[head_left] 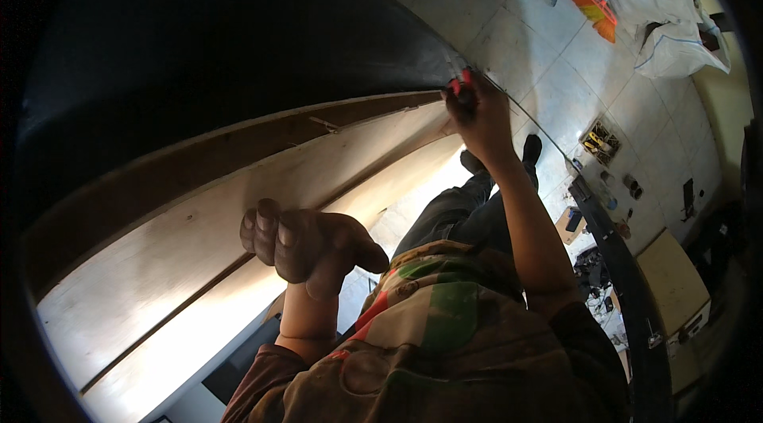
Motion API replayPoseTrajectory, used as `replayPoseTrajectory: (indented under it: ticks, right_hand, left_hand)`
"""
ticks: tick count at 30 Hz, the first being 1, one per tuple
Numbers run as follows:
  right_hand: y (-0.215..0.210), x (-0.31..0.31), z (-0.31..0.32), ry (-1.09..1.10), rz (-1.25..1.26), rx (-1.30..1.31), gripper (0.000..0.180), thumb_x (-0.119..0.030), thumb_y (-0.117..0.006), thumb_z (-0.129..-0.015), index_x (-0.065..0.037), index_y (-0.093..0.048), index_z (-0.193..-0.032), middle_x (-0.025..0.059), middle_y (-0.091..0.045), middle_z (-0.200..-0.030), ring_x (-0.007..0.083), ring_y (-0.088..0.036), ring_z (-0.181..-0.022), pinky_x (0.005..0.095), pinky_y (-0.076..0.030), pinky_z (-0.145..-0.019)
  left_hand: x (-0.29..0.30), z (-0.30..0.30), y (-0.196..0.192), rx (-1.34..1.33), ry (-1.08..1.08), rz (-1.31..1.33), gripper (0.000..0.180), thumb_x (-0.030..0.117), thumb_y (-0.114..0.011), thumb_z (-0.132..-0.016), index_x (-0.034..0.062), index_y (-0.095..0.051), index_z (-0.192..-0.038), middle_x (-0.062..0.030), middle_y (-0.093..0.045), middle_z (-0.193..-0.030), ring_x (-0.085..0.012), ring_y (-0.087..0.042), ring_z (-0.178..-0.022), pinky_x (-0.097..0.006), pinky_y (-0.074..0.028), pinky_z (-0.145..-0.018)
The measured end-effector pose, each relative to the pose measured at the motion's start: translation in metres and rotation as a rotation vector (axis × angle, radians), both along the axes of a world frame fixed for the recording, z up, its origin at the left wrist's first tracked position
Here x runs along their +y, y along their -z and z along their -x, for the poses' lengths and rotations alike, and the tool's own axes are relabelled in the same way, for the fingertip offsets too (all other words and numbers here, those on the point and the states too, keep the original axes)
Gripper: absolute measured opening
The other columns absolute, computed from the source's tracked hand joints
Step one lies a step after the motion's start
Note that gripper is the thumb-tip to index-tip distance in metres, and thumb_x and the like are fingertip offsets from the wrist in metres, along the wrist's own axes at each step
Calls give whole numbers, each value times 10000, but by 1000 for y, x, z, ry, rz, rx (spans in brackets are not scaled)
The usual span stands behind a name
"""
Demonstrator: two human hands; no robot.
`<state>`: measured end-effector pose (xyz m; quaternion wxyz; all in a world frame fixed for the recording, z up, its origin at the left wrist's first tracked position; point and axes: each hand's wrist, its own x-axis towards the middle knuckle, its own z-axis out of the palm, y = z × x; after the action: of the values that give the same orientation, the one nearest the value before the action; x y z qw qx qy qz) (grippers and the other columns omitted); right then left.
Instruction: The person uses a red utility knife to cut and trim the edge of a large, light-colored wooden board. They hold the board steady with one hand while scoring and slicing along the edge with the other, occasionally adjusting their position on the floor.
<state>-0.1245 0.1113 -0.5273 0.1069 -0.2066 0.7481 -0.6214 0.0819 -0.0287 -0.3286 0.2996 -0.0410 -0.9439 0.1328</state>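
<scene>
My right hand [485,117] is closed round a small red-handled tool [458,86] at the right-hand corner of a large black panel [238,33]. My fingers cover much of the tool, so its exact kind is unclear. Below the black surface runs a wooden edge strip [199,157] with splinters [324,124] standing out from it. My left hand [310,248] is raised in front of the pale wooden boards [183,224], fingers bent and thumb apart, with nothing visible in it. Whether it touches the boards I cannot tell.
A broom [596,13] with orange bristles lies by white sacks [671,17] at the upper right. An open box of tools [600,142] stands on the tiled floor [548,49]. Nearer on the right are a dark frame piece [616,264] and a tan cabinet [673,276].
</scene>
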Motion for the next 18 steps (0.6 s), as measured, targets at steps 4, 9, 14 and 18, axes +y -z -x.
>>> replayPoseTrajectory:
  ticks: [4, 9, 14, 18]
  right_hand:
    - [-22, 17, -5, 0, -74, -410, 277, -246, -722, -961, -20, -598, -1062, 193, -665, -891, 408, -664, -854, 466, -512, -743]
    - [-81, 38, -38, -361, 304, -541, 376, -209, -577, -1071, -35, -496, -1394, 91, -633, -906, 136, -619, -756, 309, -507, -672]
    - [-127, 12, -42, -409, 36, 191, 234, -196, -674, -981, -56, -561, -1130, 115, -640, -869, 295, -677, -699, 411, -540, -594]
    - [-118, -4, -43, -347, -11, 372, 247, -242, -705, -965, -62, -586, -1085, 87, -603, -818, 264, -650, -630, 397, -532, -537]
  left_hand:
    - [0, 5, -4, 87, -35, 44, 498, 557, -532, -993, 155, -617, -1274, -148, -583, -1325, -300, -574, -1182, -447, -472, -1008]
    - [-5, 23, -4, 280, 137, -15, 426, 571, -599, -965, 215, -645, -1194, -24, -616, -1036, -191, -599, -916, -345, -494, -827]
    - [0, 54, -7, 396, 476, -232, 297, 454, -647, -1016, 160, -607, -1020, -8, -572, -1013, -167, -551, -904, -304, -453, -789]
    - [-3, 52, -4, 374, 485, -245, 440, 610, -627, -980, 183, -605, -1080, -14, -570, -1031, -206, -545, -923, -366, -440, -837]
